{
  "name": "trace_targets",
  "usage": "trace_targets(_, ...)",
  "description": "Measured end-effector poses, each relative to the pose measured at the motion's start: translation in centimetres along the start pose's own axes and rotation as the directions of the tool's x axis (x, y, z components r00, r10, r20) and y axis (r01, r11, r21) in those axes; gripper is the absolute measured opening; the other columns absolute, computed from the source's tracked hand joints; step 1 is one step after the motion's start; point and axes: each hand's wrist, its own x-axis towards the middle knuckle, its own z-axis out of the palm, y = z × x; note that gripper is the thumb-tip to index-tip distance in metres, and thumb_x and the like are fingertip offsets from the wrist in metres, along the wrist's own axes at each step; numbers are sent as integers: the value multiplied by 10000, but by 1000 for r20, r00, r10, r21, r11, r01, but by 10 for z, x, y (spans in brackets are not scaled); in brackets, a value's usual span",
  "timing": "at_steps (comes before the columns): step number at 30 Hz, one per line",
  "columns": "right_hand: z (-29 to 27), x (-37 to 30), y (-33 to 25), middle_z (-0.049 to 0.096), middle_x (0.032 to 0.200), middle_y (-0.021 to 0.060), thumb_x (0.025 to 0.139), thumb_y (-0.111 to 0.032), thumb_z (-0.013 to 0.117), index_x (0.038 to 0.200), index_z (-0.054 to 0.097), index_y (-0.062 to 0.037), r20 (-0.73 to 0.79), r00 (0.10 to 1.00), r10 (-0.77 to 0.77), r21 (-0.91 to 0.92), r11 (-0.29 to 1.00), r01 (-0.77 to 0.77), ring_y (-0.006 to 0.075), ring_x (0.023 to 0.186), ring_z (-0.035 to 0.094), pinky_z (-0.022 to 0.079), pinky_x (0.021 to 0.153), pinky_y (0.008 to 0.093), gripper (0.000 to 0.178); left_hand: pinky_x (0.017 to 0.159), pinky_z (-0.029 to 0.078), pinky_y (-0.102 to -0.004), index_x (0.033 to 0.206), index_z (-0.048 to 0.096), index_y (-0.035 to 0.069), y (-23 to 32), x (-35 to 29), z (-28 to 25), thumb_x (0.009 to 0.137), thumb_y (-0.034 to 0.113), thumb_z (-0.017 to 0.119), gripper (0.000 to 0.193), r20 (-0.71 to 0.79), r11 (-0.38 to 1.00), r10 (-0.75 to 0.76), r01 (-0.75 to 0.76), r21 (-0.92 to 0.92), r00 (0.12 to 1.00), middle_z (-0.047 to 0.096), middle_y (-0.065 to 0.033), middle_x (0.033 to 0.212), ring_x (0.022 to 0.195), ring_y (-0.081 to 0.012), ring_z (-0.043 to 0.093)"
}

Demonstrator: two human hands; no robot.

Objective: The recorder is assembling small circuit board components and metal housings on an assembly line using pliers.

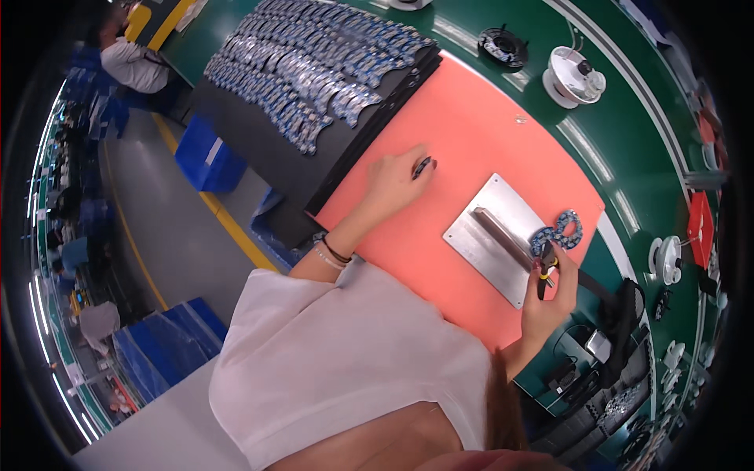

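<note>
My left hand (397,179) is closed over the orange-pink mat (463,102), with a small dark piece (422,167) at its fingertips; its exact kind I cannot make out. My right hand (556,297) grips hand pliers with black and yellow handles (547,272) near the right edge of the mat. Just beyond the pliers lie ring-shaped blue circuit boards (569,228), partly overlapping. Between my two hands is a flat metal plate (479,229) with a raised brown bar (503,235) running across it.
Many blue circuit boards in rows cover a black board (236,118) at the far left. White round fixtures (573,77) and a dark round part (503,47) stand on the green table. A blue bin (209,155) is on the floor. Another person (133,64) sits at the far left.
</note>
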Motion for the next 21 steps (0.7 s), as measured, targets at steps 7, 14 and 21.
trace_targets(7,-2,-5,4,654,1051,144,747,99,669,1204,663,-16,-31,995,94,50,994,-93,294,923,645,508,837,370,472,815,465,-420,938,680,94,6,-10,-34,886,200,710,122,-313,940,315,-250,230,896,676,-69,992,946,-283,627)
trace_targets(14,3,1,3,656,1046,143,743,105,669,1197,669,-17,22,999,32,59,998,-33,289,916,640,503,817,358,469,908,423,-424,968,718,100,-40,-16,-95,868,162,743,121,-543,833,249,108,542,802,664,-63,1043,1009,-279,584)
trace_targets(21,6,4,-1,660,1032,136,740,102,674,1192,675,-25,18,1000,24,44,999,-25,287,903,631,504,802,359,469,905,426,-414,946,723,100,-58,-16,-95,878,129,731,75,-547,834,157,187,520,823,659,-71,1007,979,-275,587)
